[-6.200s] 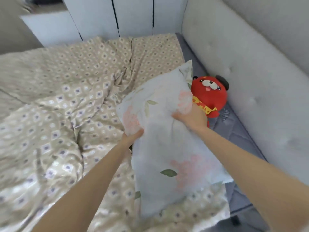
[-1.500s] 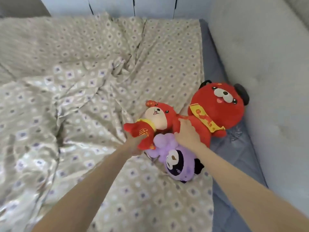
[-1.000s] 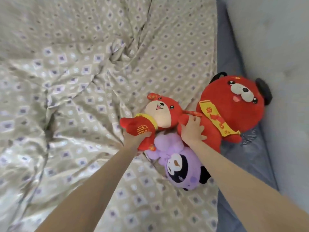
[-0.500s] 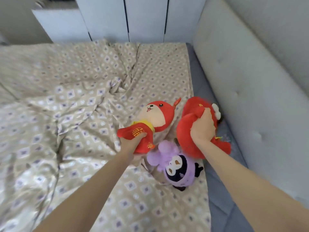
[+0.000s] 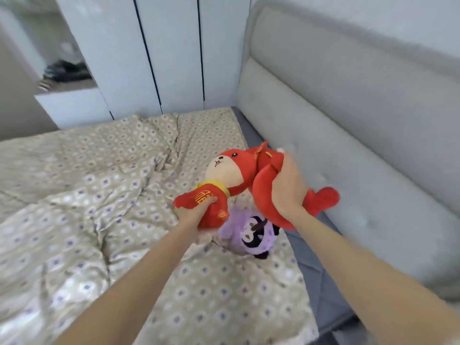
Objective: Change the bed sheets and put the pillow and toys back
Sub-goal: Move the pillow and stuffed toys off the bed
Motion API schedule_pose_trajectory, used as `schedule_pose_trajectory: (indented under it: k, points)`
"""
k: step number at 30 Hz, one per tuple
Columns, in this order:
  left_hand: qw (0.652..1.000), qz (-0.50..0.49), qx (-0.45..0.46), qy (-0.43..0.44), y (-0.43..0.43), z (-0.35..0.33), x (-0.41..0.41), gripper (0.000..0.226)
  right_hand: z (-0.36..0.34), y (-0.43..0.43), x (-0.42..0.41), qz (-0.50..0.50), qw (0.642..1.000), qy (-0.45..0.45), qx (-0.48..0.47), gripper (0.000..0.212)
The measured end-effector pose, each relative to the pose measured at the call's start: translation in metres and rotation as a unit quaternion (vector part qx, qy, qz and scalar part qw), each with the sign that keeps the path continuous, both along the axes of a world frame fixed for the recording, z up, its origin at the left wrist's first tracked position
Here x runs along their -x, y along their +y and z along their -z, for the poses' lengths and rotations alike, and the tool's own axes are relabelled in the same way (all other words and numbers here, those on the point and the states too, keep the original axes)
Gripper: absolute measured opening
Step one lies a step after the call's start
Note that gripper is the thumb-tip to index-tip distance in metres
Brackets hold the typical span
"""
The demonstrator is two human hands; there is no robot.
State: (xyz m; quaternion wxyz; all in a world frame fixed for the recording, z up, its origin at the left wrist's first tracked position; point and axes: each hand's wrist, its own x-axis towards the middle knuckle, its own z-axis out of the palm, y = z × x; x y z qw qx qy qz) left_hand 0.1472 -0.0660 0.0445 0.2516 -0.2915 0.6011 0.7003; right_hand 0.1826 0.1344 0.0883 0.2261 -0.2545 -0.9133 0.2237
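Nearest, by the bed's right edge, the round purple plush toy with a black-and-white face [image 5: 251, 232] lies loose on the beige diamond-patterned sheet [image 5: 99, 195]. Just beyond it the left hand [image 5: 196, 215] is curled round the small red plush with a cream face [image 5: 225, 175], while the right hand [image 5: 288, 192] squeezes the large red plush bear [image 5: 262, 195] beside the grey padded headboard [image 5: 348, 145]. All three look light and squashy, unlikely to slip or break, so a fistful of body should hold better than a limb.

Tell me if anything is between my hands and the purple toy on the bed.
Yes. Both hands are full: the left hand grips the small red plush, the right hand grips the big red plush, and both partly cover the purple toy on the sheet.
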Motion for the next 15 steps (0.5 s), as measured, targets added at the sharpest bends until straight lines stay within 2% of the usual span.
schedule_pose_trajectory:
  k: [8,15]
  points:
    - [0.990,0.127,-0.024,0.053,-0.024,-0.056,-0.099,0.053,-0.061,-0.028,-0.134,0.118,0.992,0.044,-0.020,0.030]
    - [0.979,0.194,-0.037,0.050,-0.019,-0.070,-0.180,0.070,-0.080,-0.026,-0.249,0.146,0.988,0.029,-0.049,0.027]
